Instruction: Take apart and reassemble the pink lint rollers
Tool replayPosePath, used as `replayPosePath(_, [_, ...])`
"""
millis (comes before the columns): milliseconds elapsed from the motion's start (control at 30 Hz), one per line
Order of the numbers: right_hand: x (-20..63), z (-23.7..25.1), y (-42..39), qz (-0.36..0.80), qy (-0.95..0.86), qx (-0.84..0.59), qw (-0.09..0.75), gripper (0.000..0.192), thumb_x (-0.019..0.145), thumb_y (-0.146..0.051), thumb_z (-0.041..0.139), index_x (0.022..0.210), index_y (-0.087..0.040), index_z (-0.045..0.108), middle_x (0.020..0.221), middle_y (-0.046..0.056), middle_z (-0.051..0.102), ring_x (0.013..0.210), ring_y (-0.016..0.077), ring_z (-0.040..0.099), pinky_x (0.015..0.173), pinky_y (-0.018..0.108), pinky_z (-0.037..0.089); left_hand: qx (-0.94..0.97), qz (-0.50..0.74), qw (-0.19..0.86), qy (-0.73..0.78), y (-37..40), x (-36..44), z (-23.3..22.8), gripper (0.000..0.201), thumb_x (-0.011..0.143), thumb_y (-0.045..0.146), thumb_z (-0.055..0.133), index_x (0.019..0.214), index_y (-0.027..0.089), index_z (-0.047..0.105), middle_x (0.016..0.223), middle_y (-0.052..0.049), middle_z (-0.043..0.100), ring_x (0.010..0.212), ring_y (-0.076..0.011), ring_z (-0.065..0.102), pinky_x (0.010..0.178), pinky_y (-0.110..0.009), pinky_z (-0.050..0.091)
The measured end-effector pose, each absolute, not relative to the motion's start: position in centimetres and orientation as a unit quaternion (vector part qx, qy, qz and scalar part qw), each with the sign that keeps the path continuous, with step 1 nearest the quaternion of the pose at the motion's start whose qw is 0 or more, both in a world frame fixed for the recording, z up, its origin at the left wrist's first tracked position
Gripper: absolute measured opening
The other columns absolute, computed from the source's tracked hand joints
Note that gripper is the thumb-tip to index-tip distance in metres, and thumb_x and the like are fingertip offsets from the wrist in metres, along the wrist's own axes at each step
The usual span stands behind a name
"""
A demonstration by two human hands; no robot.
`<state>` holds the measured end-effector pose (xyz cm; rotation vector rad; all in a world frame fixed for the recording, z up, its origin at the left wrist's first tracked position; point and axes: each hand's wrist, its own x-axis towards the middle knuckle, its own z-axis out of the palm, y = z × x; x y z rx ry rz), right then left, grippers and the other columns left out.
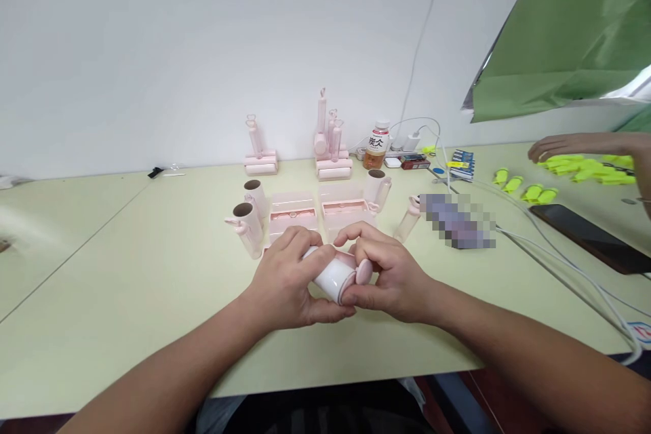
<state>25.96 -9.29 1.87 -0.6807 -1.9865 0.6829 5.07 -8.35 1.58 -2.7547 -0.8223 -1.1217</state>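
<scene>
Head view: pale green table [127, 271] under white wall | left hand [285, 278] wraps the white roller [333, 276] body to steady it, grip closed round it | right hand [389, 278] pinches its pink end cap [364, 271] | roller just above near table edge, long axis tilted, cap end toward lower right | spare rolls [249, 213] behind.

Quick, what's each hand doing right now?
Left hand: closed around the white roller.
Right hand: fingers gripping the roller's pink end cap.
</scene>
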Motion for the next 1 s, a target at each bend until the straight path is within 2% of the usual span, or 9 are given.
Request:
replayPosePath(367, [25.5, 1.3, -9.3, 0.24, -0.796, -0.299, 0.468, 0.033, 0.08, -0.046, 0.072, 0.072, -0.021, 0.052, 0.091, 0.007, 0.057, 0.079, 0.018, 0.057, 0.062, 0.029, 0.048, -0.884, -0.348, 0.027, -0.312, -8.3, 5.1, 1.8, 0.052, 0.077, 0.064, 0.063, 0.098, 0.016, 0.066, 0.089, -0.009, 0.058, 0.082, -0.0224, 0.051, 0.069, -0.036, 0.048])
replayPosePath(500, [25.5, 0.8, -8.8, 0.298, -0.751, -0.338, 0.482, 0.031, 0.077, -0.046, 0.075, 0.085, -0.021, 0.058, 0.089, 0.006, 0.06, 0.077, 0.0183, 0.057, 0.058, 0.028, 0.048, -0.872, -0.348, 0.018, -0.345, -7.9, 5.0, 1.4, 0.064, 0.078, 0.075, 0.052, 0.098, 0.016, 0.065, 0.087, -0.009, 0.06, 0.079, -0.0223, 0.053, 0.066, -0.036, 0.048])
replayPosePath(633, [25.7, 0.3, -8.6, 0.412, -0.685, -0.351, 0.487, 0.038, 0.079, -0.049, 0.073, 0.102, -0.023, 0.056, 0.084, 0.003, 0.06, 0.067, 0.0159, 0.056, 0.056, 0.028, 0.049, -0.865, -0.328, 0.005, -0.378, -8.0, 5.0, 1.0, 0.062, 0.082, 0.074, 0.047, 0.1, 0.018, 0.065, 0.085, -0.007, 0.061, 0.077, -0.0214, 0.055, 0.061, -0.033, 0.047])
replayPosePath(867, [25.4, 0.1, -8.8, 0.407, -0.705, -0.318, 0.486, 0.04, 0.077, -0.037, 0.078, 0.106, -0.022, 0.055, 0.089, 0.003, 0.06, 0.076, 0.0168, 0.063, 0.063, 0.028, 0.054, -0.851, -0.326, 0.025, -0.411, -8.0, 5.0, 1.1, 0.056, 0.084, 0.07, 0.049, 0.096, 0.017, 0.064, 0.081, -0.006, 0.06, 0.076, -0.0216, 0.056, 0.059, -0.032, 0.045])
replayPosePath(1000, [25.4, 0.2, -8.7, 0.359, -0.729, -0.313, 0.491, 0.037, 0.081, -0.034, 0.074, 0.109, -0.022, 0.055, 0.092, 0.004, 0.061, 0.074, 0.0164, 0.065, 0.06, 0.028, 0.056, -0.846, -0.334, -0.04, -0.414, -7.8, 5.0, 0.9, 0.052, 0.084, 0.066, 0.053, 0.1, 0.018, 0.063, 0.086, -0.007, 0.062, 0.081, -0.0232, 0.058, 0.066, -0.034, 0.047])
